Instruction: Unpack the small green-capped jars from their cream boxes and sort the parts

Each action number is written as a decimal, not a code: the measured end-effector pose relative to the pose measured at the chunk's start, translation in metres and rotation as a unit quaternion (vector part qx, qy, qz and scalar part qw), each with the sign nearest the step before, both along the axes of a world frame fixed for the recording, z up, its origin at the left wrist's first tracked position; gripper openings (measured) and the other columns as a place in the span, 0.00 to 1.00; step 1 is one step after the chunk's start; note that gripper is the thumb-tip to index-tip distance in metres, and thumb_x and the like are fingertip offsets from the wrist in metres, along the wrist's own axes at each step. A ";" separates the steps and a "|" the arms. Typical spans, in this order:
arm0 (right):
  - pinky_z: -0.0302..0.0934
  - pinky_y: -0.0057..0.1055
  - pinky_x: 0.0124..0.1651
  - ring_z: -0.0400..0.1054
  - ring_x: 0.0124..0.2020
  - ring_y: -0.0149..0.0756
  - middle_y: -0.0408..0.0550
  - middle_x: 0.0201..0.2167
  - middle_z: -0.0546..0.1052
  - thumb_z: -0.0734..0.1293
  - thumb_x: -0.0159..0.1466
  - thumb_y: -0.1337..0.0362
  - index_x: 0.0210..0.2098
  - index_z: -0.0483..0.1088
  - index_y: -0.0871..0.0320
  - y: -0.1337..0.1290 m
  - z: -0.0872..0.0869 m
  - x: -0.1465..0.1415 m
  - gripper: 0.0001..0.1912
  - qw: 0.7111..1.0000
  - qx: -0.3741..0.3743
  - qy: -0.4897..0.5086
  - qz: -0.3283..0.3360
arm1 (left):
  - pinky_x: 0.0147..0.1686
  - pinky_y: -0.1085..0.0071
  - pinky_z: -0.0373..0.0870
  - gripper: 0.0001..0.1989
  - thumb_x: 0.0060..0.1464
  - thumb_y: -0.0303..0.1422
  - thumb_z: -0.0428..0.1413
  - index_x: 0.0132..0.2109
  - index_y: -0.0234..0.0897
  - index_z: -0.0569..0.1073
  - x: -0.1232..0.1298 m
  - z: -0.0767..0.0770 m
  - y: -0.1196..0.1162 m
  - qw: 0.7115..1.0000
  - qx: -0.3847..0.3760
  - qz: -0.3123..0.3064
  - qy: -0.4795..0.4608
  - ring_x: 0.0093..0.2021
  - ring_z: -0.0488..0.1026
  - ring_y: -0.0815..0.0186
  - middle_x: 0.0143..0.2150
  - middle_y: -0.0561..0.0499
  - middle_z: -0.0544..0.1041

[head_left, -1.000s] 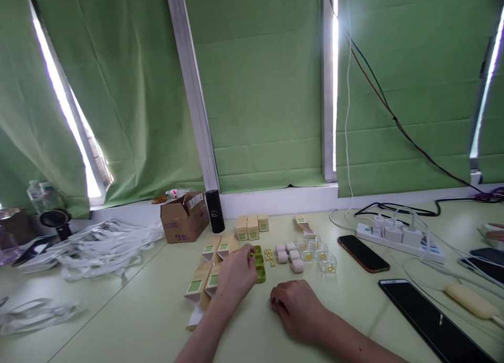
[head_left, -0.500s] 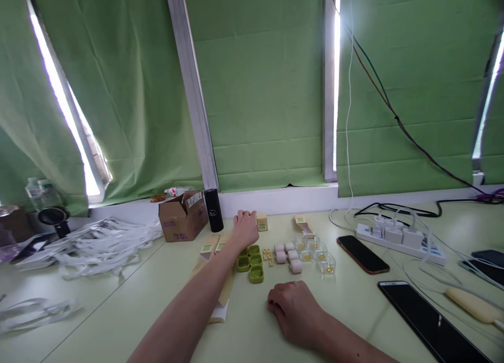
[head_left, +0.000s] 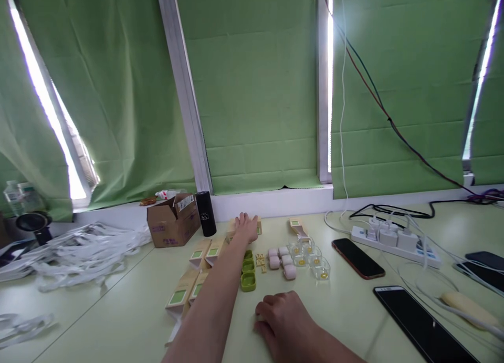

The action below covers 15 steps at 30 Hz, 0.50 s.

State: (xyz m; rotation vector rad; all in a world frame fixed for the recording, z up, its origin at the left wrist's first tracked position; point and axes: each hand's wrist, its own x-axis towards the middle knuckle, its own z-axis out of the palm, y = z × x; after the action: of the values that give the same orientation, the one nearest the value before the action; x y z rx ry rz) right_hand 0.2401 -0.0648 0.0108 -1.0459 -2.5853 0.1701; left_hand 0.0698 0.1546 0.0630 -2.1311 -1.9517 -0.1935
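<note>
My left hand [head_left: 246, 227] reaches to the back of the table. Its fingers are spread and lie over a small beige paper box [head_left: 259, 226], whose right edge shows beside the hand. Under and left of my left forearm, several beige boxes with green windows [head_left: 178, 298] stand in rows, partly covered by the arm. Close to the forearm's right side are green square cups [head_left: 248, 281]. My right hand [head_left: 286, 315] rests on the table in front of them with its fingers curled in; nothing shows in it.
Small yellow pieces [head_left: 260, 262], pale pink blocks [head_left: 290, 271] and clear cups [head_left: 322, 271] sit right of the green cups. Another beige box [head_left: 298, 227] stands behind. Phones [head_left: 357, 258] and a power strip [head_left: 394, 239] lie right; a cardboard box [head_left: 173, 224], black cylinder [head_left: 206, 213] and white straps [head_left: 90, 252] left.
My left hand has moved right over the small beige box and its fingers have spread out. The view has shifted, and more boxes show left of the forearm. My right hand stays curled.
</note>
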 end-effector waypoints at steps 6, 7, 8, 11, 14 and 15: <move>0.55 0.32 0.35 0.77 0.37 0.41 0.47 0.39 0.83 0.66 0.65 0.60 0.41 0.75 0.53 -0.001 0.001 -0.001 0.08 1.000 -0.015 0.006 -0.005 | 0.56 0.49 0.73 0.21 0.65 0.39 0.59 0.61 0.37 0.70 0.002 -0.011 -0.001 0.999 0.010 -0.040 -0.020 0.58 0.73 0.53 0.62 0.42 0.72; 0.56 0.32 0.35 0.77 0.37 0.41 0.47 0.40 0.83 0.66 0.65 0.59 0.42 0.75 0.53 -0.001 0.000 -0.001 0.08 1.000 -0.016 0.008 -0.005 | 0.56 0.49 0.74 0.20 0.65 0.39 0.59 0.61 0.37 0.71 0.003 -0.012 -0.002 0.998 0.012 -0.048 -0.028 0.58 0.73 0.53 0.62 0.42 0.72; 0.56 0.32 0.35 0.77 0.37 0.41 0.47 0.40 0.83 0.66 0.65 0.59 0.42 0.75 0.53 -0.001 0.000 -0.001 0.08 1.000 -0.017 0.009 -0.006 | 0.56 0.49 0.74 0.20 0.65 0.39 0.59 0.61 0.37 0.71 0.003 -0.013 -0.003 0.998 0.013 -0.055 -0.037 0.57 0.74 0.53 0.61 0.42 0.72; 0.57 0.32 0.36 0.77 0.37 0.40 0.47 0.40 0.83 0.66 0.65 0.60 0.42 0.75 0.53 0.000 0.000 0.000 0.08 1.000 -0.016 0.011 -0.006 | 0.55 0.49 0.74 0.20 0.66 0.40 0.59 0.60 0.37 0.71 0.004 -0.014 -0.007 0.994 0.016 -0.074 -0.076 0.56 0.74 0.54 0.61 0.43 0.73; 0.57 0.31 0.36 0.77 0.37 0.40 0.47 0.39 0.83 0.65 0.66 0.61 0.41 0.75 0.54 0.001 0.001 0.003 0.07 1.000 -0.009 0.016 -0.007 | 0.60 0.48 0.66 0.16 0.63 0.35 0.60 0.55 0.35 0.72 0.004 -0.011 -0.014 0.987 0.018 -0.096 -0.131 0.60 0.69 0.51 0.56 0.43 0.74; 0.57 0.31 0.36 0.77 0.37 0.40 0.47 0.39 0.83 0.65 0.66 0.61 0.41 0.75 0.54 0.002 0.001 0.004 0.07 1.000 -0.007 0.020 -0.009 | 0.62 0.49 0.63 0.15 0.61 0.32 0.61 0.53 0.35 0.72 0.003 -0.009 -0.017 0.982 0.019 -0.105 -0.154 0.61 0.66 0.50 0.54 0.42 0.75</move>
State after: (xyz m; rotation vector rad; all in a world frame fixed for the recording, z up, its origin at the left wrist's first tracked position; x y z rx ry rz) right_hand 0.2443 -0.0625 0.0117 -1.0595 -2.5418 0.2018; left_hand 0.0732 0.1376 0.0541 -2.3981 -1.8505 -0.6289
